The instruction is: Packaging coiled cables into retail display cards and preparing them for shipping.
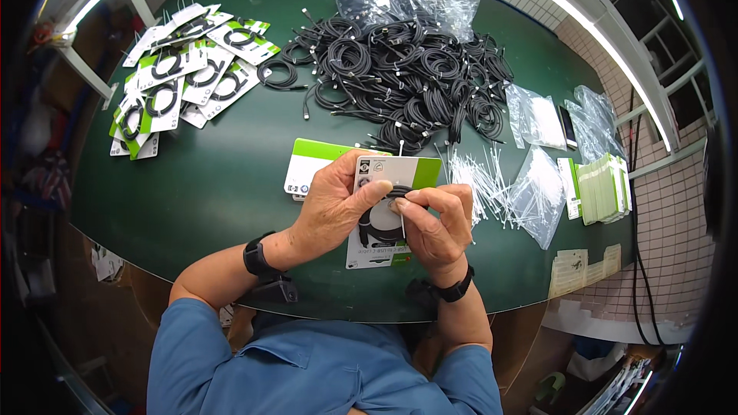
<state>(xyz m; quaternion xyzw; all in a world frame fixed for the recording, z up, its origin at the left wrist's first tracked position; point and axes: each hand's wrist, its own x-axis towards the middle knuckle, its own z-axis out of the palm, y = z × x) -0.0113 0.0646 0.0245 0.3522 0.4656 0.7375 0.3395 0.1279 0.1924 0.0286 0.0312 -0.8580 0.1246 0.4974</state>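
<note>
My left hand (332, 201) is closed around the left side of a white and green packaging card (426, 174), its thumb pressing on the front. A coiled black cable (372, 232) lies against the card's face. My right hand (441, 224) pinches a thin white cable tie (402, 226) at the top of the coil. Fingertips partly hide how the tie runs around the cable and through the card. Under my hands, a stack of similar cards (319, 155) rests on the green table, just left of the held card.
Carded cables (184, 77) are piled at the far left. A big heap of coiled black cables (415, 69) fills the far middle, with a clear plastic bag (407, 0) behind. Loose white cable ties (480, 184) and a card stack (603, 190) lie to the right.
</note>
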